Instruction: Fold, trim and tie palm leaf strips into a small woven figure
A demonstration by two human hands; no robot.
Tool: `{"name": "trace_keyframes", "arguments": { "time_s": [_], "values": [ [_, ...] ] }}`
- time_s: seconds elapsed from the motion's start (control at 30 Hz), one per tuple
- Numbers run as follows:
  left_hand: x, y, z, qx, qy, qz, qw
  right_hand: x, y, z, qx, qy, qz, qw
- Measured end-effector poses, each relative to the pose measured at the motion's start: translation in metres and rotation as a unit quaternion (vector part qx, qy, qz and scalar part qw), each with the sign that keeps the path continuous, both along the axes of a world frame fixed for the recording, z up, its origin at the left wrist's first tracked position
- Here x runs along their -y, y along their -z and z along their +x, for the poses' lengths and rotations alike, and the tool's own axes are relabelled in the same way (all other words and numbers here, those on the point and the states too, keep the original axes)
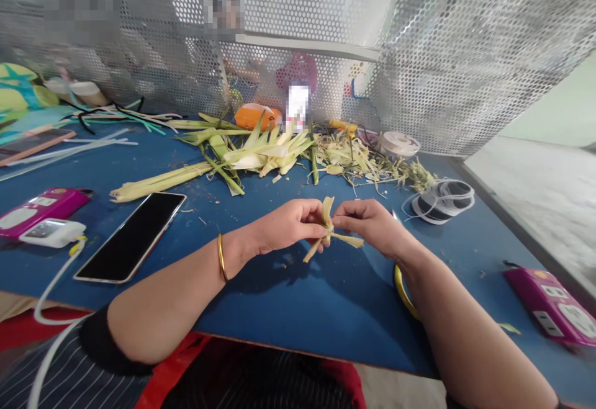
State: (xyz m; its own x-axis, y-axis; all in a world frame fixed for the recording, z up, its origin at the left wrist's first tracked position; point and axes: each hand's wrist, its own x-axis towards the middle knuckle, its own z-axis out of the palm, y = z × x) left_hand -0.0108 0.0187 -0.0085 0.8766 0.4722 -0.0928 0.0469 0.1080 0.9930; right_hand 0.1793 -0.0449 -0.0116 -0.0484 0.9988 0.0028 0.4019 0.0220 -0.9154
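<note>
Both hands meet over the middle of the blue table. My left hand (305, 223) is closed, with thumb and fingers pinching a small knotted piece of pale green leaf strips (328, 228). Strip ends stick out upward, to the right and down to the left. My right hand (367, 223) is closed too, its thumb and forefinger pinched at the right side of the same leaf piece; the fine detail of that grip is too small to make out. Under my right forearm lies a yellow-handled tool (404, 291), mostly hidden, perhaps scissors. Its metal tip (395, 215) shows by the wrist.
Behind the hands lie a heap of pale leaves (270, 151), a long stalk bundle (161, 182) and shredded scraps (349, 154). A black phone (133, 235) and magenta device (56, 204) are left. White cord (442, 201) and another magenta device (552, 303) are right. A perforated metal screen (307, 5) stands behind.
</note>
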Motion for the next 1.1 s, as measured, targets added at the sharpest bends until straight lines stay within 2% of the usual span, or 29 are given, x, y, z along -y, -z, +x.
{"name": "trace_keyframes", "arguments": {
  "time_s": [0.1,0.17,0.27,0.33,0.4,0.47,0.53,0.67,0.8,0.97,1.1],
  "values": [
    [0.001,-0.001,-0.001,0.042,-0.001,-0.046,0.998,-0.002,0.005,-0.003,-0.15,-0.001,-0.072,0.986],
    [0.001,0.001,0.001,0.06,-0.034,-0.068,0.995,-0.003,0.011,-0.009,-0.19,0.019,-0.063,0.98],
    [0.001,0.004,0.005,0.08,-0.113,-0.091,0.986,-0.005,0.022,-0.02,-0.195,0.057,-0.019,0.979],
    [0.001,0.007,0.007,0.087,-0.172,-0.09,0.977,-0.005,0.027,-0.025,-0.168,0.07,-0.008,0.983],
    [0.0,0.01,0.01,0.077,-0.224,-0.063,0.97,-0.004,0.029,-0.03,-0.091,0.074,0.009,0.993],
    [-0.002,0.014,0.011,0.056,-0.26,-0.01,0.964,-0.001,0.027,-0.033,0.02,0.072,0.06,0.995],
    [-0.004,0.018,0.012,0.034,-0.278,0.059,0.958,0.002,0.025,-0.035,0.129,0.064,0.132,0.981],
    [-0.005,0.024,0.011,-0.003,-0.286,0.186,0.94,0.006,0.023,-0.036,0.279,0.043,0.229,0.932],
    [-0.003,0.023,0.009,-0.045,-0.287,0.257,0.922,0.008,0.023,-0.038,0.33,0.035,0.263,0.906],
    [-0.002,0.021,0.009,-0.052,-0.258,0.266,0.928,0.01,0.019,-0.035,0.332,0.052,0.259,0.905],
    [-0.004,0.018,0.008,-0.042,-0.197,0.204,0.958,0.009,0.012,-0.026,0.333,0.043,0.257,0.906]
  ]
}}
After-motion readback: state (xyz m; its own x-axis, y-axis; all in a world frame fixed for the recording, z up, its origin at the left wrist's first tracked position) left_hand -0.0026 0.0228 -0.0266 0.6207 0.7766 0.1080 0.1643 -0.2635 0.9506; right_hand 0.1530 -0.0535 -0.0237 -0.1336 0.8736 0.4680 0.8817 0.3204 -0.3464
